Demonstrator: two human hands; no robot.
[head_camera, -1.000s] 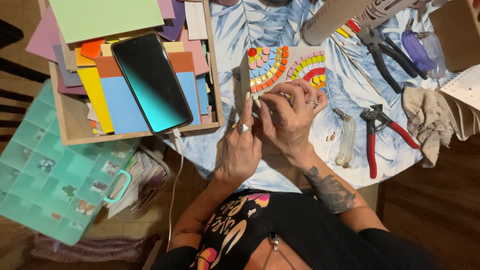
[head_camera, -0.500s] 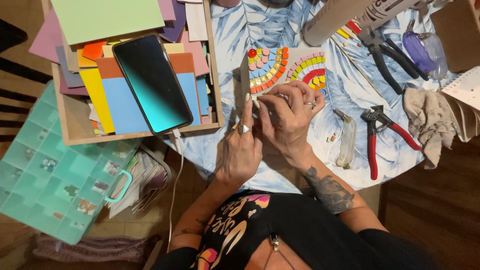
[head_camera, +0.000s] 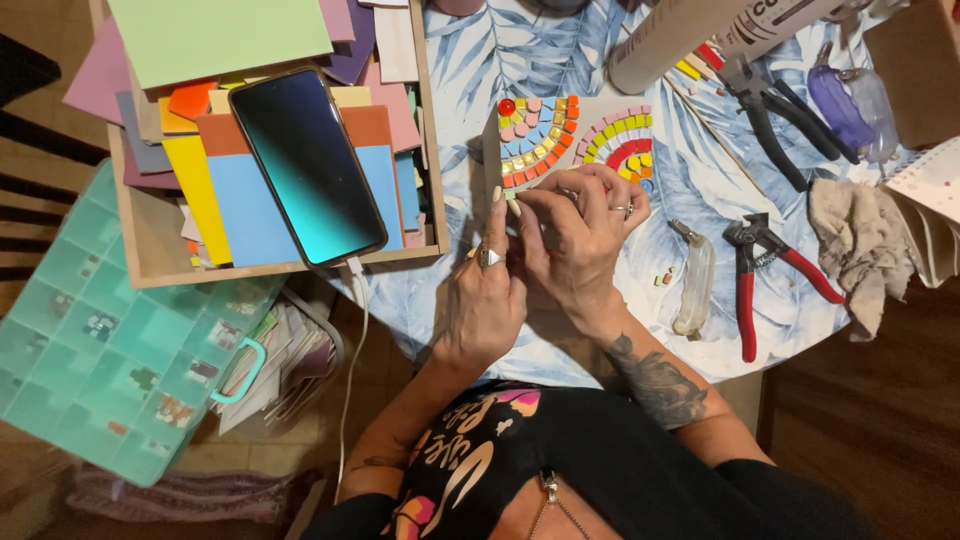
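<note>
I saw mosaic board (head_camera: 540, 140) on desk (head_camera: 790, 300) just beyond both hands; left hand (head_camera: 485, 300) and right hand (head_camera: 580, 235) met at its near edge, fingers (head_camera: 520, 208) pinched together on something too small to tell

Glossy ceramic tiles stud the mosaic board (head_camera: 545, 140), a glass-fronted phone (head_camera: 307, 165) gleams on matt coloured sheets in a raw wooden tray (head_camera: 150, 255), beside rubber-handled metal nippers (head_camera: 762, 272) and rough cloth rag (head_camera: 860, 250).
</note>
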